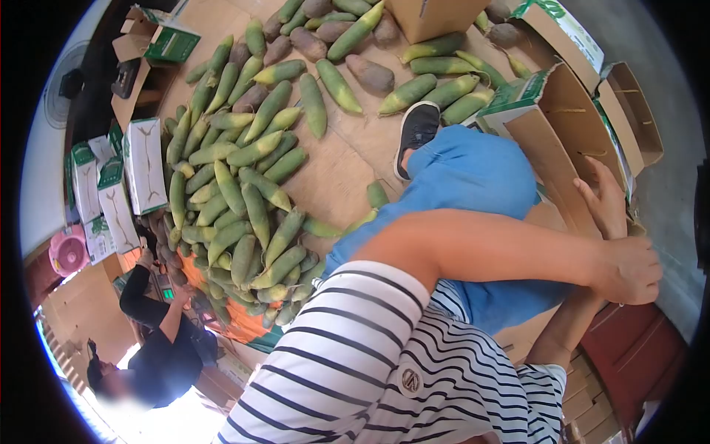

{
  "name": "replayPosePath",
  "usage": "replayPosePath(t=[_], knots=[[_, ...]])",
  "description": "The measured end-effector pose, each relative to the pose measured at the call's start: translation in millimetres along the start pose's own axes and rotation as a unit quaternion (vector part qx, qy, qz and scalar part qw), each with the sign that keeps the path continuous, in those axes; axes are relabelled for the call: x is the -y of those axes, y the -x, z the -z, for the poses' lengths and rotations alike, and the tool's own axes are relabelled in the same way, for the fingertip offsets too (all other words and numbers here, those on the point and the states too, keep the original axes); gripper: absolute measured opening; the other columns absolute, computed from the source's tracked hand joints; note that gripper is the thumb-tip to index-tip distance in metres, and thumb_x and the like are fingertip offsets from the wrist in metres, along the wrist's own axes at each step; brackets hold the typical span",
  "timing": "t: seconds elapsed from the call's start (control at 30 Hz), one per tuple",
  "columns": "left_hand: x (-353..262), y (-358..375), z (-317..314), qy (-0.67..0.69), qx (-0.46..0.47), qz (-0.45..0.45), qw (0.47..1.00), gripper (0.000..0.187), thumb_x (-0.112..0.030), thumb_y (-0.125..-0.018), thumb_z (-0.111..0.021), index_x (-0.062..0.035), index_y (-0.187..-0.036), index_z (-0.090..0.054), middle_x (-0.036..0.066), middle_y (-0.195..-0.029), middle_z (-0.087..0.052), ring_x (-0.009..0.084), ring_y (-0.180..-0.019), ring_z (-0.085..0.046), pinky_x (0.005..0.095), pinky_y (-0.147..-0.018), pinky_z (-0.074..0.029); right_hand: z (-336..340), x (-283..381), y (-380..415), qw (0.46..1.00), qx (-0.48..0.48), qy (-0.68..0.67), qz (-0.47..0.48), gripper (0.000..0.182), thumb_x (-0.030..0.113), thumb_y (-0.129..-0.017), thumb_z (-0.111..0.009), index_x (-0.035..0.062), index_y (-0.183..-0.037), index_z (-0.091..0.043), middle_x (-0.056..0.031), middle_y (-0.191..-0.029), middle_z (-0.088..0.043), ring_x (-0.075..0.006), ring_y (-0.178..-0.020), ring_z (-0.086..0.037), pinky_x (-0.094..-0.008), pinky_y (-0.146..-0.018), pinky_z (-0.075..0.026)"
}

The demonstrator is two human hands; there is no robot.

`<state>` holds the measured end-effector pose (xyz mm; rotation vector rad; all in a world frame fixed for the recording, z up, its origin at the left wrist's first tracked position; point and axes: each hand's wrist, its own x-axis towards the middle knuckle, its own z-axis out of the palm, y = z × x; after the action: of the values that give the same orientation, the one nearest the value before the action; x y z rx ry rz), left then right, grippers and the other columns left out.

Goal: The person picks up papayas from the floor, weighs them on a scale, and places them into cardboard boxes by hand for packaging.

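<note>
My left arm crosses in front of me to the right. At its end my left hand is closed, fingers curled, lying over my right wrist; what is inside the fingers is hidden. Just beyond it, my right hand has its fingers stretched and apart, close to the edge of an open cardboard carton. That carton has a green and white outside and its flaps stand up. To the left, a big heap of long green radishes spreads over the floor.
Brownish-purple radishes lie among the green ones at the top. A brown box stands there. White-green cartons and a pink fan are at left. Another person in dark clothes is at lower left. My shoe rests beside radishes.
</note>
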<state>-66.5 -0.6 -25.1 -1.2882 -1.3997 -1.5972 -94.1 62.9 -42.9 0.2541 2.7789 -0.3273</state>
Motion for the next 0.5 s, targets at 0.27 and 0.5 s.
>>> replayPosePath(t=[0.27, 0.5], knots=[[67.4, 19.3, 186.5, 0.031, 0.037, 0.263, 0.963, 0.025, -0.019, -0.077, -0.061, -0.0030, -0.096, -0.061, 0.013, -0.095, -0.057, 0.0278, -0.089, -0.057, 0.0442, -0.081, -0.047, -59.6, -52.9, -20.2, 0.998, 0.014, -0.026, 0.060, 0.045, 0.022, -0.082, -0.063, -0.0019, -0.119, -0.052, -0.0197, -0.114, -0.059, -0.0319, -0.110, -0.055, -0.0365, -0.091, -0.043], [52.1, 300.8, 504.9, -0.592, 0.375, 0.465, 0.541, 0.036, -0.013, -0.075, -0.058, -0.0024, -0.109, -0.056, 0.019, -0.104, -0.058, 0.0364, -0.098, -0.055, 0.0463, -0.081, -0.046, -53.4, -45.9, -24.6, 0.996, 0.026, -0.077, 0.032, 0.032, 0.020, -0.084, -0.059, -0.0010, -0.107, -0.054, -0.0230, -0.095, -0.059, -0.0399, -0.090, -0.055, -0.0413, -0.076, -0.043]])
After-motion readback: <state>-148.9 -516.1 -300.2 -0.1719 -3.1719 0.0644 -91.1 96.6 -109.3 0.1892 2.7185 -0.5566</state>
